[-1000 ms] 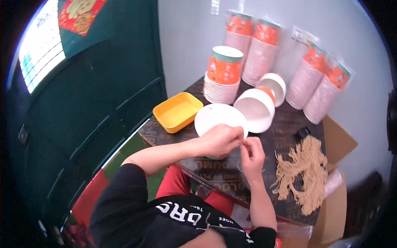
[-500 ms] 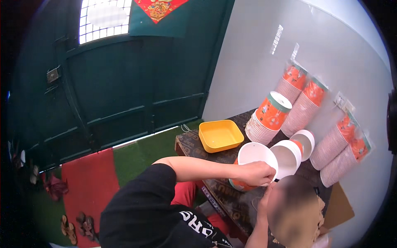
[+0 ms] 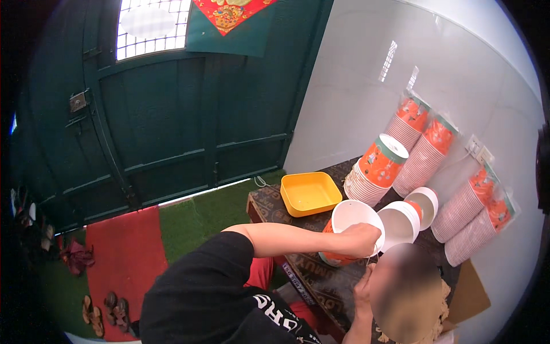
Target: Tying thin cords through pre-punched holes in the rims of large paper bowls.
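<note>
A white paper bucket with an orange printed outside (image 3: pixel 334 234) lies tilted on the dark table, its open mouth toward me. My left hand (image 3: pixel 361 239) reaches across its mouth, with curled fingers near the rim. A thin pale cord (image 3: pixel 370 257) runs from there toward my right hand (image 3: pixel 363 288). That hand is closed in a pinch just below the rim, its fingertips partly hidden by a blurred patch. Next to the bucket lie another white bucket (image 3: pixel 399 225) and a further tilted one (image 3: pixel 424 205).
A yellow tray (image 3: pixel 310 195) stands at the table's far left corner. Behind the buckets rises an orange-topped stack (image 3: pixel 378 166). Several plastic-wrapped stacks (image 3: pixel 421 162) line the wall. Tan fringed material (image 3: pixel 441 312) lies at the near right, beside cardboard (image 3: pixel 471 291).
My view has shifted slightly, moving the scene right and down. My hands have drawn a little apart, and the cord now shows between them. The bucket remains tilted beneath my left hand.
</note>
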`<state>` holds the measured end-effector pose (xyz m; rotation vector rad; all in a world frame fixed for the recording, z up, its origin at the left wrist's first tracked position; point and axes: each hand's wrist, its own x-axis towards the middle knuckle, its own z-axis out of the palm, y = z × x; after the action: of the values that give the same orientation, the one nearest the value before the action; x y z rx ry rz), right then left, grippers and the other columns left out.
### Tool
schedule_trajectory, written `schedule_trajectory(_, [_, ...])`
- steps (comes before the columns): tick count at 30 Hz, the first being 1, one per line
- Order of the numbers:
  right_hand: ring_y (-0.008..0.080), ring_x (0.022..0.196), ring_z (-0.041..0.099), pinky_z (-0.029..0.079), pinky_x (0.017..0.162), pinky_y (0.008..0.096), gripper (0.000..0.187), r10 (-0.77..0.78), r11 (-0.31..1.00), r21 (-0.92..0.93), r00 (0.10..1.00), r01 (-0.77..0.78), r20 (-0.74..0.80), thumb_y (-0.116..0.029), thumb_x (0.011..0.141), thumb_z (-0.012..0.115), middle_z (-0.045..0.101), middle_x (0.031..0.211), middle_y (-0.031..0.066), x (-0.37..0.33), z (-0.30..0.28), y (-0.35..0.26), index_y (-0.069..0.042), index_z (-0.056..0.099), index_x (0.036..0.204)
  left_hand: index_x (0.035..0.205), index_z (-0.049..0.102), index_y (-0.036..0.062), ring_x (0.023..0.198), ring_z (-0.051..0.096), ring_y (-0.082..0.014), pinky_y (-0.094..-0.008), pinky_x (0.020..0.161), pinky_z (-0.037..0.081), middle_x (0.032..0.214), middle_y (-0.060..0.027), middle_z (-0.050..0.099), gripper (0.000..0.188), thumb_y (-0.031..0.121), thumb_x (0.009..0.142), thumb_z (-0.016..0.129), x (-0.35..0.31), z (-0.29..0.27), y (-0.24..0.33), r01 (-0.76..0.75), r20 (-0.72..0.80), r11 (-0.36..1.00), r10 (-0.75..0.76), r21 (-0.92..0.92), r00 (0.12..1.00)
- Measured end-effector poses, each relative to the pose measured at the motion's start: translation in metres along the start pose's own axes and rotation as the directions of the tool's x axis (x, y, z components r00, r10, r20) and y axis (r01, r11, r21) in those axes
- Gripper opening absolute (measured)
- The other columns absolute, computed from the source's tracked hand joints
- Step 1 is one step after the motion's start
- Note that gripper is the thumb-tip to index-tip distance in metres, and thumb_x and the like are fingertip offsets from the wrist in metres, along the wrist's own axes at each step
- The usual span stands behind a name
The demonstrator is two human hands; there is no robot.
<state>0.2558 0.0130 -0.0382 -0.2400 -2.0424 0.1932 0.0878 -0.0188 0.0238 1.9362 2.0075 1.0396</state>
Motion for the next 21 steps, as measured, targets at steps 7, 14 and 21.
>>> schedule_trajectory(7, [0.0386, 0.094, 0.057, 0.049, 0.079, 0.0432, 0.004, -0.046, 0.996, -0.087, 0.993, 0.037, -0.112, 0.004, 0.089, 0.059, 0.053, 0.107, 0.0226, -0.001, -0.003, 0.000, 0.003, 0.056, 0.092, 0.084, 0.063, -0.0048, 0.077, 0.067, -0.0458, -0.0521, 0.069, 0.052, 0.079, -0.0292, 0.066, 0.018, 0.011, 0.080, 0.057, -0.001, 0.002, 0.008, -0.089, -0.010, 0.996, 0.089, 0.015, 0.996])
schedule_trajectory(14, [0.0352, 0.064, 0.061, 0.049, 0.058, 0.0406, 0.004, 0.017, 1.000, -0.007, 0.965, -0.020, -0.261, 0.003, 0.091, 0.060, 0.060, 0.077, 0.0156, 0.006, 0.010, 0.012, 0.001, 0.058, 0.092, 0.084, 0.063, 0.0022, 0.072, 0.066, -0.0394, -0.0461, 0.066, 0.052, 0.076, -0.0195, 0.066, 0.015, 0.017, 0.083, 0.063, -0.010, -0.007, -0.004, -0.184, -0.045, 0.981, 0.181, -0.062, 0.982])
schedule_trajectory(21, [0.0160, 0.052, 0.056, 0.042, 0.049, 0.0292, 0.004, 0.326, 0.928, 0.259, 0.922, -0.268, -0.211, 0.000, 0.092, 0.063, 0.058, 0.066, 0.0076, 0.004, 0.005, 0.010, -0.001, 0.060, 0.094, 0.087, 0.062, -0.0010, 0.071, 0.069, -0.0259, -0.0364, 0.065, 0.053, 0.076, -0.0151, 0.068, 0.009, 0.007, 0.085, 0.066, -0.019, -0.024, 0.014, -0.162, 0.078, 0.980, 0.172, -0.119, 0.982])
